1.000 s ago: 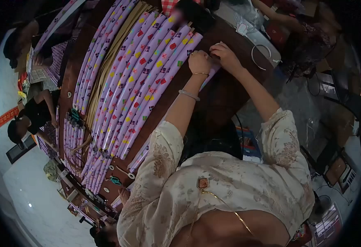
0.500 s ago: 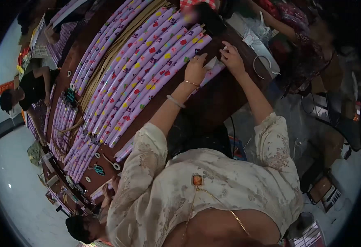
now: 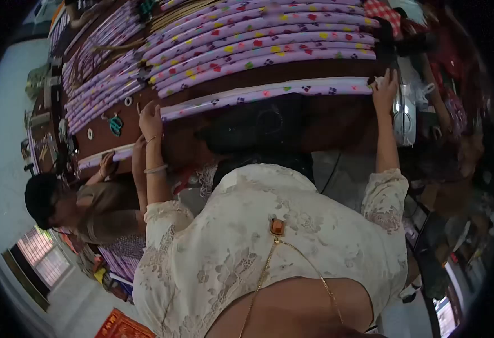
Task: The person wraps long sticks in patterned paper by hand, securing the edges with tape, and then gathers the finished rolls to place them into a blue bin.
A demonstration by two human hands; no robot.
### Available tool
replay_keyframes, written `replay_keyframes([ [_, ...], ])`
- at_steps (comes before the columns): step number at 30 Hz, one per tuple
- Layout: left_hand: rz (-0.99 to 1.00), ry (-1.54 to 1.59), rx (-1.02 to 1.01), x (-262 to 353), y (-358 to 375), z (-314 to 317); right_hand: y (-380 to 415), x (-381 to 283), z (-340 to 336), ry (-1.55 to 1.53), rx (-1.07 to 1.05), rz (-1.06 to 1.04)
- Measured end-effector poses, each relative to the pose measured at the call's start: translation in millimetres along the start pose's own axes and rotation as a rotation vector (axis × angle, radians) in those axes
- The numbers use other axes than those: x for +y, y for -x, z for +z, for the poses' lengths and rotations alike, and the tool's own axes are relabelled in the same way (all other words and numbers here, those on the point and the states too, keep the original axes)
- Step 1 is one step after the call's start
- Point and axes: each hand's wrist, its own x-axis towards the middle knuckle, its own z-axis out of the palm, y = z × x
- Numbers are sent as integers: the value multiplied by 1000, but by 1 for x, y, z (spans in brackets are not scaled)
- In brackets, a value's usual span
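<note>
A long purple patterned paper roll (image 3: 264, 94), with a whitish strip along its far edge, lies lengthwise before me near the table's front edge. At its left end is my left hand (image 3: 150, 121), fingers closed around the tip. My right hand (image 3: 385, 93) pinches the right end, its fingers partly hiding that tip. Just beyond, several finished-looking purple rolls (image 3: 269, 53) lie side by side in a row.
Teal-handled scissors (image 3: 115, 124) and tape rolls (image 3: 90, 134) lie on the dark table (image 3: 190, 135) to the left. A co-worker (image 3: 89, 208) sits there, a hand on another purple strip. Dark cloth (image 3: 258, 121) lies at the front edge; clear plastic packaging (image 3: 406, 115) is at right.
My view has swung round toward the left. My hands, close together at the right before, are now far apart, one at each end of the roll, which now shows along its length.
</note>
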Motion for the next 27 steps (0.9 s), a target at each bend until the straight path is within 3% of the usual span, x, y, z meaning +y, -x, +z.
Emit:
replay_keyframes([
  [1, -110, 12, -18, -11, 8, -3, 2, 18, 18, -55, 145, -168],
  [3, -205, 153, 18, -32, 19, -3, -3, 32, 28, -196, 90, -83],
  [4, -216, 188, 47, -37, 23, -2, -9, 59, 49, -230, 178, -226],
  [5, -215, 217, 73, -53, 23, 7, -7, 32, 18, -252, -3, 29],
  [8, -196, 149, 98, -57, 24, 7, -17, 19, 14, -320, 163, 35],
  [9, -259, 300, 66, -66, 20, 15, -18, 3, 10, -314, 160, 23],
  [14, -137, 197, 106, -63, 7, 16, -8, -158, -30, -570, -154, -576],
  [17, -41, 171, 49, -72, -6, 27, 6, -241, -22, -595, -405, -612],
  [20, -35, 236, -13, -84, -13, 36, 17, -293, 3, -559, -472, -684],
  [22, -63, 273, -25, -85, -17, 35, 22, -311, 14, -541, -496, -675],
  [24, -123, 363, -201, -86, -17, 30, 24, -320, 27, -606, -680, -638],
  [27, -69, 362, -214, -91, -19, 31, 30, -324, 39, -609, -715, -580],
])
